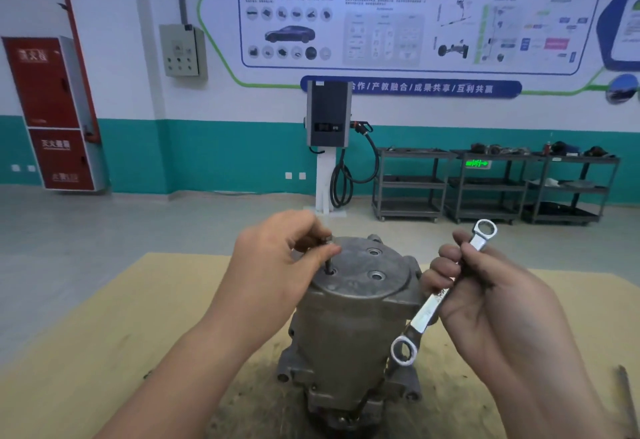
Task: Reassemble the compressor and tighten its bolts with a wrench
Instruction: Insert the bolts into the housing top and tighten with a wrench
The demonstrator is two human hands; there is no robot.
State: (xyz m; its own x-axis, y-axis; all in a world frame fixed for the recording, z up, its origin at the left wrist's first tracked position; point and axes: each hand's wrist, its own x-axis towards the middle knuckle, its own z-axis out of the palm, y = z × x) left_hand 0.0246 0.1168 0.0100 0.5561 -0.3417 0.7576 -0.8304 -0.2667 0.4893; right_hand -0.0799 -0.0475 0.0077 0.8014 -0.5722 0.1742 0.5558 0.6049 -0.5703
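L hand point(273, 258) pinches bolt point(327, 263) upright in a hole on compressor point(349, 314) top, frame centre; may cross-thread or tip if dropped in crooked; R hand point(485, 303) grips wrench point(437, 300) w/ lower ring near housing; bolt tip hidden in hole, other holes look empty.

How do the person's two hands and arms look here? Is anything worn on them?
Both forearms are bare: no sleeves, gloves, watch or rings show. The left hand looks clean. The right hand carries dark, greasy smudges on its back and fingers. Both arms enter from the bottom edge of the picture.
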